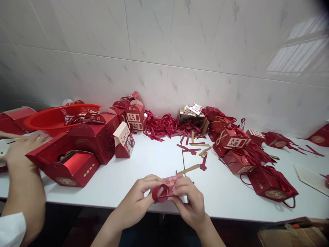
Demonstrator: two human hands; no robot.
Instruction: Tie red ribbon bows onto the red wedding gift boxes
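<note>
At the front edge of the white table (151, 161), my two hands hold a small red paper gift box (170, 181) between them. My left hand (141, 193) is closed on its left side, where a red strap curls in a loop. Thumb and fingers of my right hand (189, 199) grip the right side of the same box. A small gold piece shows at its opening; the underside is hidden. Just beyond the hands lie a gold paper strip (189, 169) and a dark red strip (203, 162).
Left are red gift boxes (70, 168), an orange-red basket (38, 120) and a co-worker's arm (24, 185). Red ribbons (161, 125) lie by the wall beside an open carton (192, 120) of strips. Ribboned boxes (272, 183) stand right; a cardboard box (293, 235) is below the edge.
</note>
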